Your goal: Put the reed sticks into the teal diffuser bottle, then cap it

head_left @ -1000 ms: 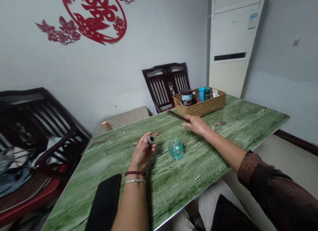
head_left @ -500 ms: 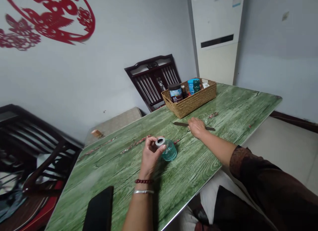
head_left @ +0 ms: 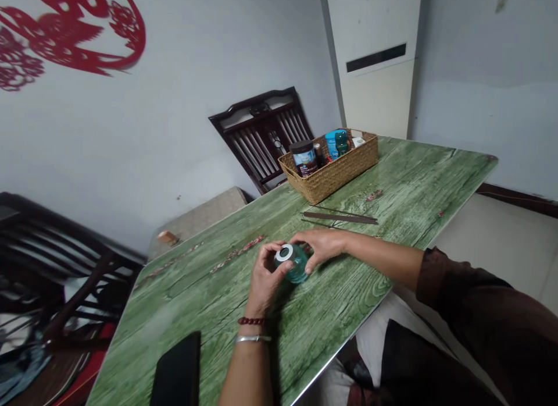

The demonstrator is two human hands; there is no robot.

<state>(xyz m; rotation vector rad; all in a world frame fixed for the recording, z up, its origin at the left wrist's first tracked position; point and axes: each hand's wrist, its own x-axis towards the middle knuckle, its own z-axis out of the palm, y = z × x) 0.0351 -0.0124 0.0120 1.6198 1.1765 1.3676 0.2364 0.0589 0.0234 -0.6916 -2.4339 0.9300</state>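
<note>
A squat teal glass diffuser bottle [head_left: 297, 269] with a silver ring collar [head_left: 285, 253] round its dark opening stands on the table, slightly tilted. My left hand [head_left: 267, 272] is closed on it from the left, thumb and fingers at the neck. From the right, my right hand [head_left: 320, 246] curves about the bottle, its thumb at the glass side and its fingers behind the neck; the fingertips are partly hidden. Beyond my right hand, several thin dark brown diffuser sticks [head_left: 340, 217] lie loosely on the table.
A woven basket [head_left: 335, 181] with jars and packets stands at the far side of the green table [head_left: 226, 313]. A black flat object [head_left: 176, 371] lies near the front left. Dark wooden chairs [head_left: 265, 138] stand behind and to the left.
My right hand has let go of the brown sticks and come back left to the bottle. The sticks now lie spread apart. My left hand stays at the bottle's neck.
</note>
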